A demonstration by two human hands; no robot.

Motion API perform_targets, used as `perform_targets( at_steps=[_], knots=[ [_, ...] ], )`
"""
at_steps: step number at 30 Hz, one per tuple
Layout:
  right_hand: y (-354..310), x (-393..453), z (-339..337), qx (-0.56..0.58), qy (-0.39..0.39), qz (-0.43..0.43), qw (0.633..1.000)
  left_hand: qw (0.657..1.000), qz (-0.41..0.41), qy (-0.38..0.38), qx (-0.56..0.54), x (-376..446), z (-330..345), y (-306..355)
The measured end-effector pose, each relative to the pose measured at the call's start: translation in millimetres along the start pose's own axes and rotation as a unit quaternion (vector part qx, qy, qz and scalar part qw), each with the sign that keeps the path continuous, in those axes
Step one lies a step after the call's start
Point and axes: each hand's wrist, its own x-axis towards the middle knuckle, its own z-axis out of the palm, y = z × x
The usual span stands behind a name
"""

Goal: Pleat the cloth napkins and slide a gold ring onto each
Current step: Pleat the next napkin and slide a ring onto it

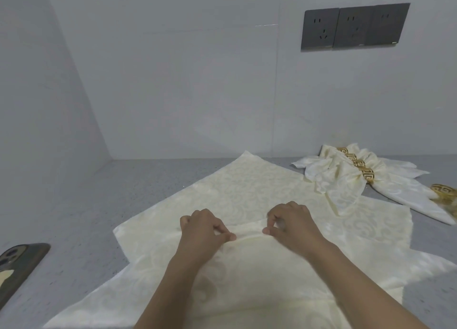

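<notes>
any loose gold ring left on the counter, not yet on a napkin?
Yes: one loose gold ring lies at the right edge of the counter, beside the finished napkins that already wear rings.

Napkin [247,187] sheeny damask cloth; rings [366,174] shiny metal; countertop [123,192] speckled.

You are pinching a raised fold of the napkin [247,190] at centre frame, your left hand [204,226] and right hand [290,223] gripping it side by side. Ringed napkins [346,172] are lying at right, a loose ring [444,192] at the right edge, a phone [17,266] lower left.
</notes>
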Motion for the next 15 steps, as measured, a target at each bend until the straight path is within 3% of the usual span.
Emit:
perform_targets(
  at_steps=[7,11,15],
  knots=[
    [-1.7,1.9,-3.4,-0.041,-0.023,0.008,0.999,1.000,-0.002,-0.023,0.005,0.2,2.3,-2.2],
    [-4.2,6.8,-4.7,-0.113,-0.049,0.014,0.992,0.998,-0.046,-0.031,-0.042,0.9,2.5,-5.7],
    [-5.8,7.5,-5.2,-0.108,-0.035,0.004,0.994,0.998,-0.041,-0.035,0.018,3.4,-0.4,-2.0]
  ],
)
